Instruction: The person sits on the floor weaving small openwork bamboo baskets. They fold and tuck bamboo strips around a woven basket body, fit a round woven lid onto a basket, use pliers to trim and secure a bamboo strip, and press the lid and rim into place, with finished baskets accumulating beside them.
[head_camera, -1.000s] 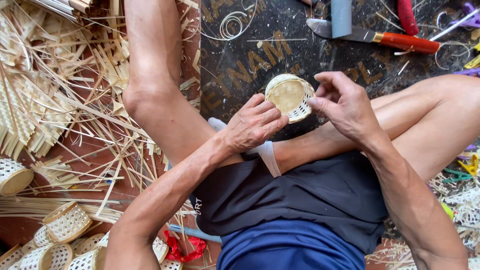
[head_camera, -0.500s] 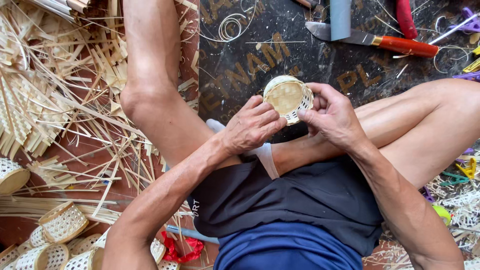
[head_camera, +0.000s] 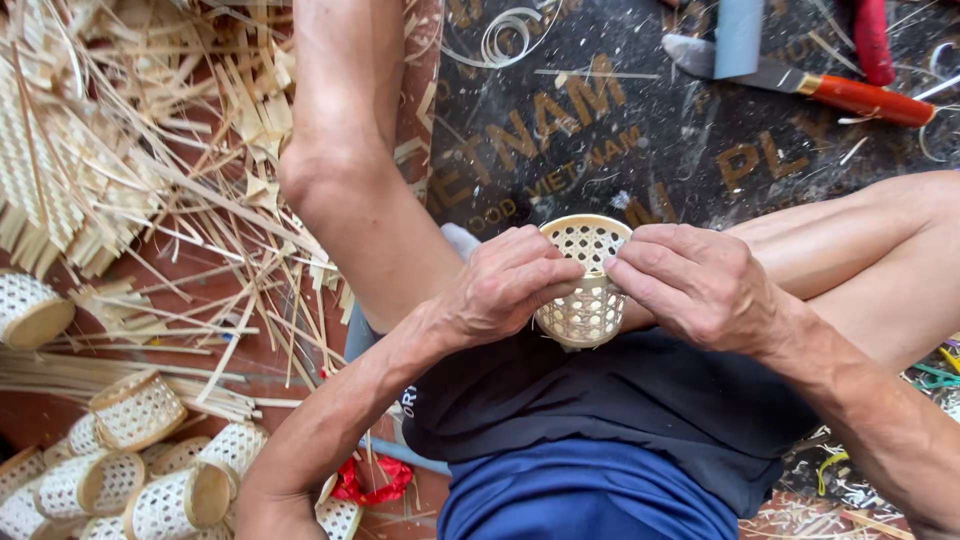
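Small pale open-weave bamboo basket (head_camera: 588, 290), cylindrical, was held between both hands over the person's lap, its mouth tipped up and away toward the dark printed board (head_camera: 640, 130).

The left hand (head_camera: 505, 285) and the right hand (head_camera: 695, 285) each pinched the near rim from opposite sides, fingers closed on it, thumbs tucked out of view. The basket held nothing; light passed through its lattice. Judged light, springy and easily crushed: thin strips would bend under a hard squeeze, so the firmer banded rim or base looked the sound place to hold it. Lower left lay a heap of similar woven baskets (head_camera: 140, 470), apparently holding nothing, beside loose split bamboo strips (head_camera: 150, 180). On the board rested a red-handled knife (head_camera: 800, 85), well apart from the hands.
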